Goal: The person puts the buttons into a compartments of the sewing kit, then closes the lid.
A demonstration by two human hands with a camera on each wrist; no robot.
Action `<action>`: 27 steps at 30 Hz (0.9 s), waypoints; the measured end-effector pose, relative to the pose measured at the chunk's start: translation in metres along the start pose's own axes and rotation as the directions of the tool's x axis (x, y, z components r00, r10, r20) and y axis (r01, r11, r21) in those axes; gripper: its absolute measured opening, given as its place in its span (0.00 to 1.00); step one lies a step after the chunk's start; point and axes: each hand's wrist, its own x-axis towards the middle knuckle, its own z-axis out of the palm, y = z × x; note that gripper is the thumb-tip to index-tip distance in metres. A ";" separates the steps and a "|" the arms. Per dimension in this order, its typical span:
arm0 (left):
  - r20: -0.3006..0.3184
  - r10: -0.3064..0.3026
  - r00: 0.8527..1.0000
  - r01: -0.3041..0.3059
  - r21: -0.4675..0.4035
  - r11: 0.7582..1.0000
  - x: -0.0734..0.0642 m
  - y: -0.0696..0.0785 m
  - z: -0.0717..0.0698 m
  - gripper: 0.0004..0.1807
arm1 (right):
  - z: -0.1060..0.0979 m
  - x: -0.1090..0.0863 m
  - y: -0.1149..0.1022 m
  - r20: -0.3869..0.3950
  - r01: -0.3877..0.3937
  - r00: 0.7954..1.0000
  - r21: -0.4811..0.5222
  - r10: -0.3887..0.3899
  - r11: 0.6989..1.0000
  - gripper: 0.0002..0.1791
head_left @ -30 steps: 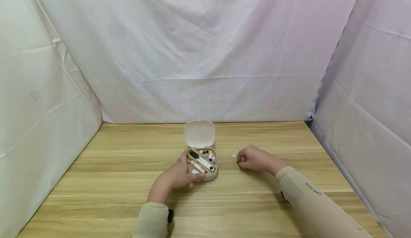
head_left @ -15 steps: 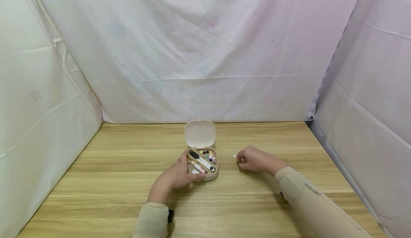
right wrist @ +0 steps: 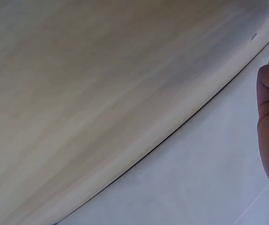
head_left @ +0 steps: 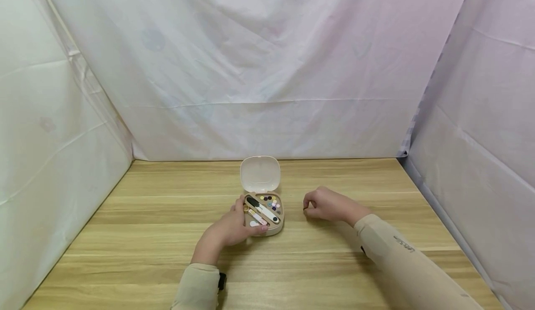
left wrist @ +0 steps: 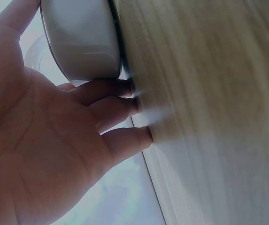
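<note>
An open sewing box point(head_left: 276, 230) with a raised pale lid point(head_left: 260, 174) stands on the table. My left hand point(head_left: 230, 226) holds its left side, thumb on the front rim. In the left wrist view, the left hand's fingers point(left wrist: 113, 110) lie beside the box wall point(left wrist: 85, 47) with their tips on the table. In the box are a black-and-white thread snipper point(head_left: 262, 209), a small tape measure point(head_left: 257, 217) and several coloured buttons point(head_left: 273, 203). To the right, my right hand point(head_left: 328, 204) pinches a small dark button point(head_left: 304, 209) just above the table, mostly hidden by fingertips.
The wooden table point(head_left: 167, 217) spreads around the box on all sides. White cloth point(head_left: 267, 68) hangs behind it and at both sides. A small spot point(right wrist: 254, 36) lies on the table near the right fingertips in the right wrist view.
My right hand has shifted slightly left towards the box. The white button seen earlier beside its fingertips is now out of sight in the head view. The left hand and box have stayed still.
</note>
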 end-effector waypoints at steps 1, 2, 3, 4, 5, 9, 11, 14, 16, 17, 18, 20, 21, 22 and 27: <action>0.000 0.000 1.000 0.000 0.000 1.000 0.000 0.000 0.000 0.71 | 0.000 0.001 -0.001 -0.003 -0.002 1.000 0.008 0.002 1.000 0.03; -0.001 0.000 1.000 0.000 -0.001 1.000 0.000 0.000 0.000 0.71 | -0.001 0.002 -0.002 -0.011 -0.001 1.000 0.014 0.001 1.000 0.03; 0.000 0.000 1.000 0.000 -0.001 1.000 0.000 -0.001 0.000 0.71 | -0.001 0.003 -0.003 -0.017 -0.003 1.000 0.024 0.004 1.000 0.03; -0.001 0.001 1.000 -0.001 -0.003 1.000 0.000 -0.001 0.000 0.71 | -0.002 0.004 -0.005 -0.024 -0.007 1.000 0.038 0.008 0.999 0.03; -0.002 0.004 1.000 -0.004 -0.004 1.000 0.001 -0.001 0.001 0.71 | -0.002 0.005 -0.006 -0.034 -0.005 0.999 0.047 0.007 0.999 0.03; -0.008 0.015 1.000 -0.015 -0.014 1.000 0.002 -0.002 0.001 0.71 | -0.004 0.009 -0.009 -0.074 0.007 0.997 0.088 0.000 0.996 0.03; -0.010 0.019 1.000 -0.019 -0.019 1.000 0.002 -0.002 0.001 0.71 | -0.005 0.011 -0.010 -0.090 0.020 0.996 0.094 -0.011 0.995 0.03; -0.009 0.019 1.000 -0.019 -0.025 1.000 0.002 -0.002 0.001 0.71 | -0.006 0.015 -0.014 -0.098 0.030 0.995 0.103 -0.020 0.994 0.03; -0.007 0.018 1.000 -0.019 -0.027 0.999 0.002 -0.003 0.000 0.71 | -0.007 0.019 -0.017 -0.097 0.025 0.995 0.115 -0.014 0.993 0.04; -0.007 0.018 1.000 -0.018 -0.026 0.999 0.002 -0.003 0.000 0.71 | -0.007 0.021 -0.019 -0.098 0.025 0.995 0.120 -0.014 0.992 0.04; -0.006 0.017 1.000 -0.017 -0.026 1.000 0.002 -0.003 0.000 0.71 | -0.008 0.023 -0.021 -0.098 0.021 0.995 0.124 -0.009 0.992 0.04; -0.006 0.017 1.000 -0.017 -0.023 1.000 0.002 -0.003 0.000 0.71 | -0.008 0.028 -0.024 -0.099 0.020 0.995 0.124 -0.008 0.992 0.04; -0.006 0.017 1.000 -0.017 -0.022 1.000 0.002 -0.003 0.000 0.71 | -0.008 0.030 -0.026 -0.099 0.023 0.995 0.123 -0.011 0.992 0.04; -0.005 0.017 1.000 -0.017 -0.019 1.000 0.002 -0.003 0.000 0.71 | -0.008 0.033 -0.029 -0.099 0.027 0.995 0.117 -0.015 0.993 0.05; -0.002 0.025 1.000 -0.025 -0.016 1.000 0.002 -0.002 0.000 0.71 | -0.005 0.045 -0.040 -0.091 0.038 0.995 0.126 -0.026 0.991 0.04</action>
